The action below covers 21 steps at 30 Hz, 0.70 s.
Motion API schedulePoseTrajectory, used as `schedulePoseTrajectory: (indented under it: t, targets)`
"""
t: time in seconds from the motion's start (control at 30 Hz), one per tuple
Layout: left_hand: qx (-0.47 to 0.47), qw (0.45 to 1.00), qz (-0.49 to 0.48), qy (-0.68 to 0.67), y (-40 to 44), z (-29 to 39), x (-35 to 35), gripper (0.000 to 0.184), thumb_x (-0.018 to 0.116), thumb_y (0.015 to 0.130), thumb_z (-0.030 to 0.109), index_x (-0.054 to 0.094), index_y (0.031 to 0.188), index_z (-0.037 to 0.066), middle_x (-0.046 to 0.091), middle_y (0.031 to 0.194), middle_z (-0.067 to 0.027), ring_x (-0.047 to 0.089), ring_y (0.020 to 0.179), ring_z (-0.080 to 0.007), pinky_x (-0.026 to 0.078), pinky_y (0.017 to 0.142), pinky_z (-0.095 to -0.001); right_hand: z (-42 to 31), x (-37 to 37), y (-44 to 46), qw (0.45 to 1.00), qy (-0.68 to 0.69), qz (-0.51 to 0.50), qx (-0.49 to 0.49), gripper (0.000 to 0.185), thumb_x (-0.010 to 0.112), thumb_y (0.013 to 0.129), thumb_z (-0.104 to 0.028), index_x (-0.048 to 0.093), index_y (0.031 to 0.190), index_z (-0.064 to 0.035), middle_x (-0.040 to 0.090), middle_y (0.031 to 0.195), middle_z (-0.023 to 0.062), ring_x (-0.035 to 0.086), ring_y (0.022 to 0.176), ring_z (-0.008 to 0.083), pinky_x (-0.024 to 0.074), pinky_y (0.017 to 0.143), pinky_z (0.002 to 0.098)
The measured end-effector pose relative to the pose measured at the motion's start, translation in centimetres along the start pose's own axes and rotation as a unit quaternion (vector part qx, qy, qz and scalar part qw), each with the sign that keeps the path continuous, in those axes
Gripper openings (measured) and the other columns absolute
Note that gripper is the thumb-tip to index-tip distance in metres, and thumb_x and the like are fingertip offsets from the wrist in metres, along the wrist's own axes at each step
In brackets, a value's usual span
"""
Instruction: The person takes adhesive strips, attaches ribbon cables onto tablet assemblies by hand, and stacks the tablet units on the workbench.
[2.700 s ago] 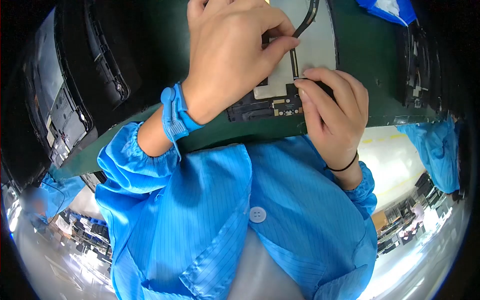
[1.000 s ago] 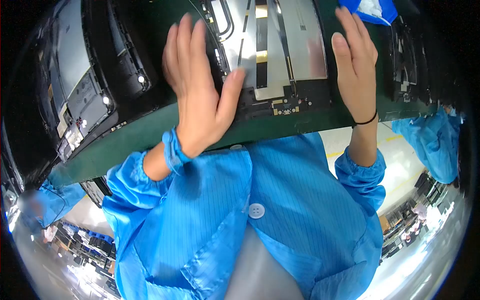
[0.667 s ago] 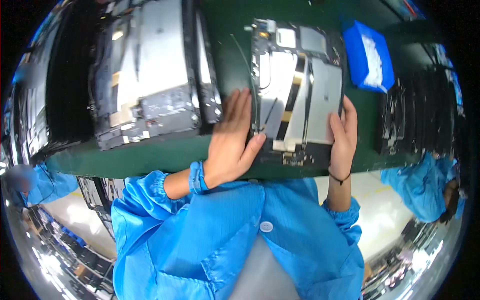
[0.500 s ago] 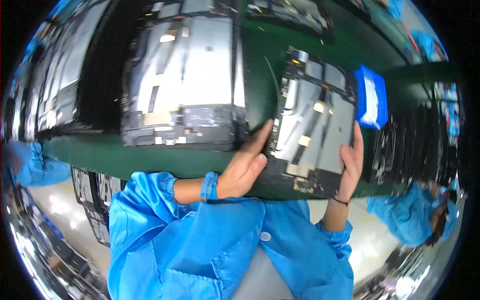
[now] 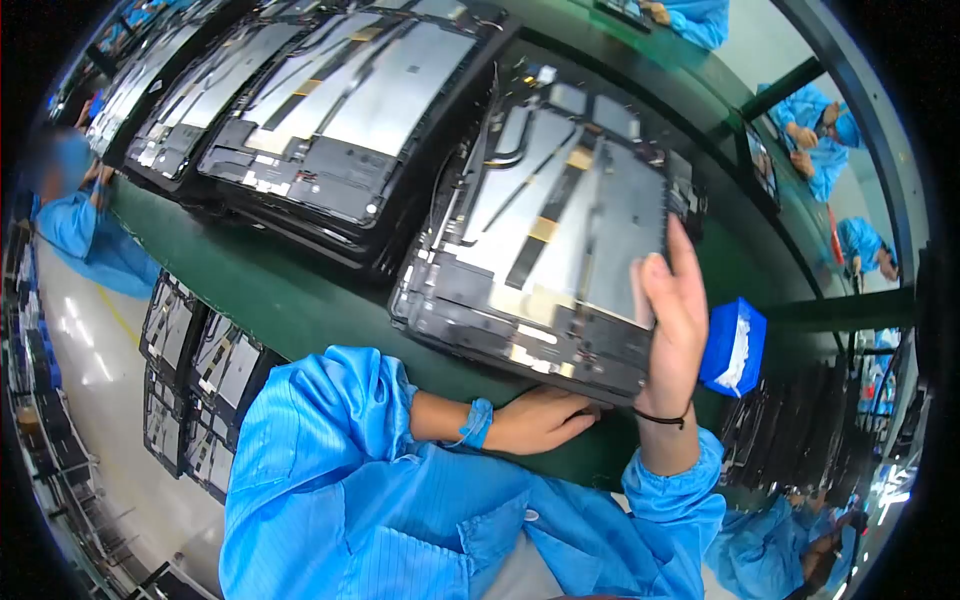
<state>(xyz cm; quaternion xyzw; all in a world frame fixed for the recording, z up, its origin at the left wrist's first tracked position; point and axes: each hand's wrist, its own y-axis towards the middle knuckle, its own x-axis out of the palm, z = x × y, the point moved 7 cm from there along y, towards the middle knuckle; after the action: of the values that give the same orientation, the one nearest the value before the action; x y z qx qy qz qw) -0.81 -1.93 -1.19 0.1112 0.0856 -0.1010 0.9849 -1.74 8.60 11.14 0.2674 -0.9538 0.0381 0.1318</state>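
An opened tablet [image 5: 625, 235], its silvery inside, dark flex cables and black board parts facing up, lies tilted in front of me. My right hand [image 5: 678, 315] is closed on its right edge, thumb on the top face and fingers along the side. My left hand [image 5: 540, 420] rests at the tablet's bottom edge, fingers stretched out and partly hidden under that edge. It does not visibly grip anything. Left of the tablet stands a stack of similar opened tablets [image 5: 365, 90].
More tablet stacks [image 5: 205, 100] line the far left. A blue box [image 5: 735, 350] with white contents sits right of my right hand, above a row of dark upright panels [image 5: 785, 430]. Tablets in black trays [image 5: 205, 375] stand below the green table [image 5: 230, 270]. Several people in blue work nearby.
My view has turned and shifted. My left hand has moved from the tablet's left edge to its bottom edge. My right hand stays on the right edge.
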Motion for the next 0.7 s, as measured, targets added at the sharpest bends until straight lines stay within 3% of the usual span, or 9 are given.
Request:
schedulePoseTrajectory:
  t: [0.17,0.27,0.37,0.4,0.43,0.57,0.63,0.67,0.7]
  targets:
    - [0.045,0.998,0.047,-0.023,0.1,0.1,-0.1,0.026,0.048,0.095,0.018,0.055,0.115,0.003,0.065,0.099,-0.0165,0.063,0.090,-0.0336,0.049,0.081,-0.0417,0.5,1.5,0.2,0.994,-0.024,-0.076,-0.071,0.059,0.046,0.093,-0.010,0.024,0.145,0.0060,0.033,0.149,0.0184,0.029,0.140,0.0260,0.0209,0.114,0.0370]
    - [-0.048,0.995,-0.040,-0.073,-0.2,-1.3,1.3,0.026,0.048,0.095,0.013,0.052,0.119,0.004,0.059,0.103,-0.0106,0.054,0.102,-0.0265,0.041,0.094,-0.0373,-1.1,-1.1,1.5,0.959,-0.198,-0.026,-0.203,0.058,0.046,0.092,-0.014,0.030,0.143,0.0063,0.031,0.150,0.0195,0.023,0.143,0.0294,0.0144,0.116,0.0411]
    - [-0.016,0.997,-0.063,-0.038,-0.3,-1.6,1.9,0.024,0.048,0.094,0.012,0.053,0.117,0.005,0.058,0.103,-0.0107,0.053,0.101,-0.0265,0.039,0.095,-0.0374,-2.2,-5.3,7.9,0.921,-0.252,0.039,-0.293,0.039,0.049,0.093,-0.011,0.052,0.130,0.0014,0.047,0.140,0.0163,0.052,0.122,0.0258,0.0385,0.102,0.0354]
    - [0.054,0.998,0.016,-0.003,-0.2,-1.3,1.4,0.020,0.048,0.094,0.017,0.055,0.111,0.009,0.062,0.096,-0.0118,0.062,0.085,-0.0334,0.050,0.072,-0.0418,-1.9,-7.1,11.6,0.902,-0.314,0.028,-0.293,0.036,0.050,0.093,-0.012,0.055,0.126,0.0015,0.050,0.136,0.0160,0.055,0.116,0.0243,0.0414,0.098,0.0332]
    - [0.054,0.998,0.027,0.003,-0.3,-1.6,1.7,0.020,0.048,0.094,0.017,0.055,0.111,0.009,0.062,0.096,-0.0118,0.062,0.085,-0.0334,0.050,0.072,-0.0418,-1.2,-9.0,15.8,0.880,-0.372,0.011,-0.295,0.033,0.050,0.093,-0.014,0.057,0.122,0.0016,0.054,0.133,0.0157,0.059,0.110,0.0229,0.0442,0.094,0.0310]
    - [0.060,0.998,0.000,-0.015,-0.1,-0.9,1.4,0.014,0.051,0.089,0.013,0.059,0.099,0.007,0.061,0.098,-0.0100,0.058,0.097,-0.0310,0.046,0.084,-0.0426,6.3,-21.2,34.2,0.766,-0.624,0.014,-0.153,0.046,0.049,0.094,-0.027,0.049,0.133,-0.0023,0.051,0.135,0.0182,0.051,0.123,0.0297,0.0383,0.103,0.0352]
    - [0.062,0.997,-0.006,-0.040,0.1,-0.8,1.2,0.013,0.051,0.089,0.012,0.059,0.097,0.007,0.061,0.097,-0.0101,0.058,0.096,-0.0300,0.045,0.086,-0.0420,7.6,-23.3,37.2,0.719,-0.693,-0.014,-0.041,0.054,0.052,0.092,-0.034,0.047,0.135,-0.0013,0.049,0.137,0.0201,0.045,0.128,0.0336,0.0350,0.106,0.0381]
    - [0.054,0.998,0.012,-0.034,0.1,-1.0,1.3,0.013,0.051,0.089,0.012,0.059,0.097,0.007,0.061,0.097,-0.0101,0.058,0.096,-0.0300,0.045,0.086,-0.0420,8.7,-24.6,38.5,0.703,-0.708,-0.073,-0.002,0.053,0.055,0.091,-0.038,0.054,0.128,0.0012,0.055,0.129,0.0209,0.051,0.122,0.0340,0.0388,0.102,0.0381]
    - [0.057,0.997,0.000,-0.047,0.2,-1.1,1.5,0.013,0.051,0.088,0.012,0.060,0.096,0.007,0.061,0.095,-0.0102,0.058,0.096,-0.0295,0.044,0.086,-0.0415,9.0,-25.8,39.6,0.742,-0.664,-0.090,0.024,0.053,0.058,0.089,-0.039,0.057,0.123,0.0017,0.060,0.122,0.0190,0.055,0.115,0.0319,0.0412,0.097,0.0377]
